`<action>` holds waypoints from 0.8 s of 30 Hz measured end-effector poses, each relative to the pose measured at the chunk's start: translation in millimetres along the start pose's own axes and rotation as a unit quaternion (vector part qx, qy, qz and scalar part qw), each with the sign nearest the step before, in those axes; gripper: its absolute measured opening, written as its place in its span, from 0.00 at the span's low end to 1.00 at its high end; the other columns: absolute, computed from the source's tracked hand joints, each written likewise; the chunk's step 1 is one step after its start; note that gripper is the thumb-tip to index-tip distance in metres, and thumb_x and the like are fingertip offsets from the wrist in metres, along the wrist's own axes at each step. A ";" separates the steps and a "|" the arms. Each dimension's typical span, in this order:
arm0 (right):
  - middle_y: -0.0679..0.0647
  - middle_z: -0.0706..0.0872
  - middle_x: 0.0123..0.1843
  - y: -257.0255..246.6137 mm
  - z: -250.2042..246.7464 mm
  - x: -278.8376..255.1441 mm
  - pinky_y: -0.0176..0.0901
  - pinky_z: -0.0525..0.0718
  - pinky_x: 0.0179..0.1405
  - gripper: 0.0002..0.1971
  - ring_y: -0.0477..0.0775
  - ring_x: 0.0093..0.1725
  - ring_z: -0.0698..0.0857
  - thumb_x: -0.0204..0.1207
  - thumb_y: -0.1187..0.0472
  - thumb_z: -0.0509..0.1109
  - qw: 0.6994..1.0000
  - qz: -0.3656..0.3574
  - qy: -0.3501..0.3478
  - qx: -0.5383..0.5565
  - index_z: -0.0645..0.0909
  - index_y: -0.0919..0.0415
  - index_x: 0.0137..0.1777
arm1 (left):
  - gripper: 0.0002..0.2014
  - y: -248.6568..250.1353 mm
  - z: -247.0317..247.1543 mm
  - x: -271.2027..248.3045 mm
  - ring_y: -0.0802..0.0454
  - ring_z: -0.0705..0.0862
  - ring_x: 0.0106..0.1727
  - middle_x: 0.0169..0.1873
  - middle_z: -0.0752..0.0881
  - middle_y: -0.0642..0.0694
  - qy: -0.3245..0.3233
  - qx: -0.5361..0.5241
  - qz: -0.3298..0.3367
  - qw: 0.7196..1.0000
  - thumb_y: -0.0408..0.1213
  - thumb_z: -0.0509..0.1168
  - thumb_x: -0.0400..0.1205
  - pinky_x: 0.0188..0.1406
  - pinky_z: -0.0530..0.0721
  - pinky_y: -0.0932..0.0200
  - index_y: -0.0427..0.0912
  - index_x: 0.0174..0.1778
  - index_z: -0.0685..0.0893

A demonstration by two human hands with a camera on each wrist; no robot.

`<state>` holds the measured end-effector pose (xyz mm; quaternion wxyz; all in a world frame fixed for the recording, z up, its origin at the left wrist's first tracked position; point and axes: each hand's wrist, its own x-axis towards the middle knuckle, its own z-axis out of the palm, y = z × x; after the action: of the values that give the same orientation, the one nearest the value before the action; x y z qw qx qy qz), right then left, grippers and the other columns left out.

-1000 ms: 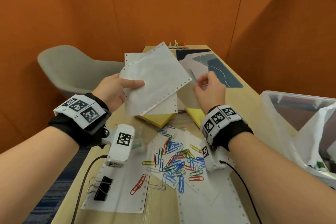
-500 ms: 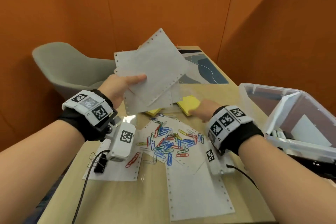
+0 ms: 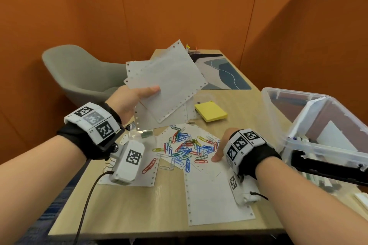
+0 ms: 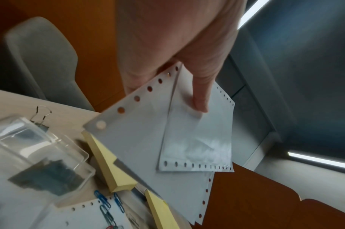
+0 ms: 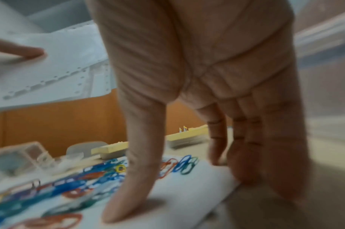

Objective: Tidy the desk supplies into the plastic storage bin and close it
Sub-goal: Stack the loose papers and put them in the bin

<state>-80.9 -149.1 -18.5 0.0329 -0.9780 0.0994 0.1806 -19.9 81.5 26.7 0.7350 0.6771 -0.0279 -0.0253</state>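
My left hand (image 3: 142, 94) holds several white perforated paper sheets (image 3: 169, 81) up over the desk, thumb on top; the left wrist view shows the thumb (image 4: 201, 100) pressed on the sheets (image 4: 138, 147). My right hand (image 3: 223, 145) is down on a loose sheet (image 3: 211, 195) beside a heap of coloured paper clips (image 3: 187, 147). Its thumb (image 5: 132, 193) presses the sheet (image 5: 177, 193) and the straight fingers reach past the sheet's edge. A yellow sticky pad (image 3: 211, 113) lies behind the clips. The clear plastic bin (image 3: 278, 125) stands open at the right, with items inside.
A small clear box (image 3: 143, 133) sits under the held sheets, and another sheet (image 3: 147, 177) lies at front left. A grey chair (image 3: 79, 71) stands left of the desk. A patterned mat (image 3: 225, 71) covers the far end. A black bar (image 3: 328, 167) crosses the bin's front.
My right hand came back from the yellow pad and dropped onto the loose sheet by the clips. My left hand still holds the sheets up. The view swung right, showing more bin.
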 end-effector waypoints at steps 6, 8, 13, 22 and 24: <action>0.58 0.84 0.61 9.3 3.0 -11.8 0.35 0.86 0.45 0.07 0.60 0.56 0.84 0.77 0.55 0.69 1.000 -0.017 0.023 -0.010 0.79 0.54 0.39 | 0.22 -5.5 7.1 -4.8 0.46 0.86 0.58 0.61 0.86 0.43 -0.034 0.016 -0.028 0.999 0.32 0.70 0.76 0.47 0.86 0.54 0.41 0.68 0.79; 0.63 0.84 0.61 10.3 7.5 -9.7 0.41 0.88 0.46 0.10 0.63 0.59 0.84 0.82 0.60 0.61 0.998 -0.011 0.054 -0.029 0.83 0.62 0.53 | 0.22 -4.5 8.0 -7.2 0.47 0.87 0.55 0.59 0.87 0.44 -0.070 0.025 -0.043 0.996 0.33 0.70 0.75 0.40 0.89 0.57 0.42 0.67 0.80; 0.55 0.80 0.41 16.5 8.3 -9.2 0.55 0.86 0.55 0.11 0.61 0.55 0.86 0.81 0.61 0.60 0.997 0.009 0.065 -0.033 0.82 0.63 0.43 | 0.27 -3.1 7.1 -9.9 0.47 0.88 0.54 0.58 0.88 0.43 -0.112 0.042 -0.050 0.992 0.35 0.72 0.69 0.40 0.90 0.57 0.41 0.67 0.80; 0.66 0.82 0.64 8.8 -42.6 3.0 0.48 0.76 0.46 0.17 0.66 0.62 0.81 0.79 0.68 0.61 0.915 0.086 0.269 0.287 0.72 0.72 0.67 | 0.29 0.5 7.8 -4.8 0.53 0.91 0.47 0.54 0.89 0.47 -0.139 0.032 -0.012 0.990 0.35 0.72 0.66 0.37 0.89 0.60 0.43 0.66 0.80; 0.66 0.80 0.65 6.3 -52.0 -2.6 0.50 0.78 0.53 0.20 0.66 0.64 0.80 0.78 0.69 0.62 0.905 0.075 0.306 0.285 0.68 0.69 0.70 | 0.31 1.0 8.8 -1.9 0.49 0.89 0.55 0.56 0.89 0.47 -0.146 0.031 -0.005 0.989 0.34 0.76 0.65 0.42 0.90 0.58 0.43 0.66 0.80</action>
<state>-66.5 -160.0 30.7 0.2644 -0.9236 0.2253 -0.1619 -22.4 73.0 28.4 0.7016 0.6887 -0.1317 -0.1269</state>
